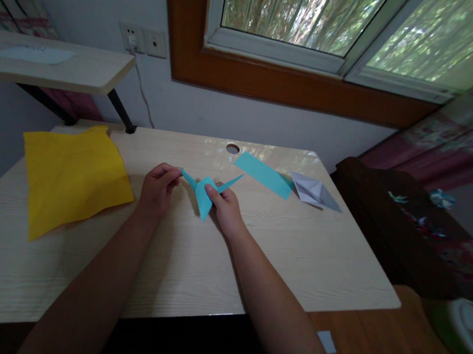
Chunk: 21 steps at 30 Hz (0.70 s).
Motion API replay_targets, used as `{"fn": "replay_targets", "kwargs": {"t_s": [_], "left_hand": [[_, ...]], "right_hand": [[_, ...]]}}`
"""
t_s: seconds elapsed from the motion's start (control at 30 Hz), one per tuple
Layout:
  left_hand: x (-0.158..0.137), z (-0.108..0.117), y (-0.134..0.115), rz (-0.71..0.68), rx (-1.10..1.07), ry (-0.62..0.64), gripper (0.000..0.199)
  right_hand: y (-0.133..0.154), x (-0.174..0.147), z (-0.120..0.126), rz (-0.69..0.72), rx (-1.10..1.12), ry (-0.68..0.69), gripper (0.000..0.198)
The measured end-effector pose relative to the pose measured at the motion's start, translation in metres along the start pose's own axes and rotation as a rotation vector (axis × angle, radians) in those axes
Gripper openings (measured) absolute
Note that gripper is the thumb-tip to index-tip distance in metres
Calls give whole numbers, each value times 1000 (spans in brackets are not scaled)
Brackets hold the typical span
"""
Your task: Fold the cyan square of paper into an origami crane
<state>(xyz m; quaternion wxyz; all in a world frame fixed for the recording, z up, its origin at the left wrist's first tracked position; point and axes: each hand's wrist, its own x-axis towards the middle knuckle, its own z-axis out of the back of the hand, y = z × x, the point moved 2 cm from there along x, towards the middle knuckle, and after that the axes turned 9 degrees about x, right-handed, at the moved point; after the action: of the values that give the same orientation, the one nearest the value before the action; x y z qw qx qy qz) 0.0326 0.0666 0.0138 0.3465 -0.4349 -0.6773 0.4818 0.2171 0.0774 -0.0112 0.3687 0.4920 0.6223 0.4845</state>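
Observation:
A turquoise origami crane [203,197], with two thin points spread left and right and a broad flap hanging down, is held between my hands just over the table. My left hand [158,187] pinches the tip of the left point between thumb and fingers. Around the middle of the folded paper, my right hand [225,206] is closed, its thumb lying on the flap near the base of the right point. The fingers beneath the paper are partly hidden.
On the wooden table [295,258], a yellow sheet [77,176] lies left. A turquoise paper strip [264,173] and a white folded paper boat [311,190] lie at the back right. A raised shelf [91,71] stands back left. A cable hole [232,149] sits near the rear edge.

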Motion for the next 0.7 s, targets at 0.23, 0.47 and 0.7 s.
{"fn": "replay_targets", "kwargs": {"t_s": [0.23,0.47,0.7], "left_hand": [[-2,-4,1,45,3,27,19],[0,-5,5,92,-9,54,25],[-1,-2,1,67,29,-3,23]], "right_hand": [[2,0,1,51,-26,-19,45],[1,0,2,63,-30,-14,43],[2,-1,1,60,-12,6,42]]}}
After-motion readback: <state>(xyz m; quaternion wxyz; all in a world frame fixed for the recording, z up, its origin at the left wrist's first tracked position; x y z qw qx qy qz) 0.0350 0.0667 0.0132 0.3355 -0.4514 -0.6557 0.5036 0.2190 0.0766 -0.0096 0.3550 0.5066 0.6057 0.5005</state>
